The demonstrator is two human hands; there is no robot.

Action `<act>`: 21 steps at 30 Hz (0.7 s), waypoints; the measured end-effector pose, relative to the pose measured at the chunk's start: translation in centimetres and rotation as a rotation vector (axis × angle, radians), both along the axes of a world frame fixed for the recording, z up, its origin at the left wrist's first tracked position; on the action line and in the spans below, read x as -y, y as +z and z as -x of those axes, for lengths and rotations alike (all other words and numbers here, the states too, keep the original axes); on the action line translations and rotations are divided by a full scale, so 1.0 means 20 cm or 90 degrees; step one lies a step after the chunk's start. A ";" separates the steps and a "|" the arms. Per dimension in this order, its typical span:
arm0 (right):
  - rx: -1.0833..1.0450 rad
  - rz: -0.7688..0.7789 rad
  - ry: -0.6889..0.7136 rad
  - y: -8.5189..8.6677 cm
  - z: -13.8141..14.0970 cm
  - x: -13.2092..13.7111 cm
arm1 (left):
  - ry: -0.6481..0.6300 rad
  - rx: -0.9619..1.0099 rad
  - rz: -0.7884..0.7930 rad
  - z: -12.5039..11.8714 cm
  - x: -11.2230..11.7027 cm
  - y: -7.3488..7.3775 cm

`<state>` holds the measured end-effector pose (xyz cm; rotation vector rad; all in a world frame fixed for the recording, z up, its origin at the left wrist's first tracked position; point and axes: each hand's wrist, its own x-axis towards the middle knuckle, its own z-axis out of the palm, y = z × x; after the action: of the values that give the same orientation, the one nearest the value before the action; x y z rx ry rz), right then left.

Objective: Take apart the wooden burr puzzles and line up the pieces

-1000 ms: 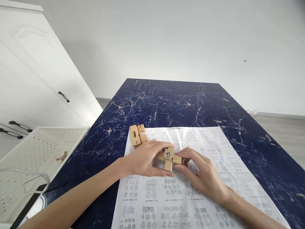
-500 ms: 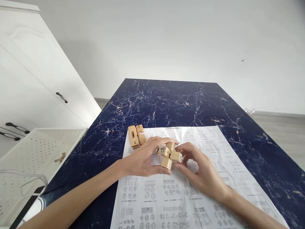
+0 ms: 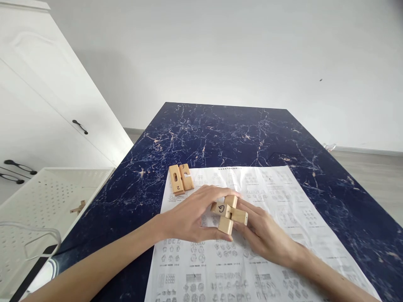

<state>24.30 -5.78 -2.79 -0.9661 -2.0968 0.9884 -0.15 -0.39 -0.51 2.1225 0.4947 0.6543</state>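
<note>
A wooden interlocking puzzle cross (image 3: 229, 213), one bar marked with a handwritten figure, is held just above a printed instruction sheet (image 3: 277, 197). My left hand (image 3: 192, 218) wraps its thumb and fingers round the puzzle's left side. My right hand (image 3: 264, 237) supports it from below and from the right, fingers curled under the bars. Two loose wooden bars (image 3: 180, 178), also marked with figures, lie side by side at the sheet's far left corner.
The sheet lies on a dark blue marbled table (image 3: 226, 134). A white perforated tray (image 3: 47, 197) with a small wooden piece (image 3: 78, 207) in it stands to the left. A white cabinet (image 3: 47, 105) with dark handles rises behind the tray.
The puzzle cross has shifted slightly toward me and to the right and turned a little. My right hand has slid further underneath it. The two loose bars have stayed put.
</note>
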 end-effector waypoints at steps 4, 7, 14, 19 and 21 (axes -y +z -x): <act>-0.054 0.150 0.064 0.05 -0.01 -0.02 | -0.009 0.011 0.006 -0.01 0.00 0.00; -0.101 0.246 0.117 0.06 -0.02 -0.03 | -0.038 0.023 0.019 -0.02 0.00 0.00; -0.074 0.227 0.010 0.03 -0.01 -0.02 | -0.021 0.009 0.013 -0.01 0.01 0.02; -0.062 0.251 -0.029 0.03 0.01 0.00 | 0.017 0.007 0.037 -0.01 0.01 0.00; -0.049 0.206 -0.062 0.03 0.01 0.00 | 0.035 0.001 0.050 -0.01 0.01 -0.01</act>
<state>24.08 -5.87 -2.28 -1.1559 -1.8423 1.3184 -0.04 -0.67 -0.67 2.0404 0.5698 0.6564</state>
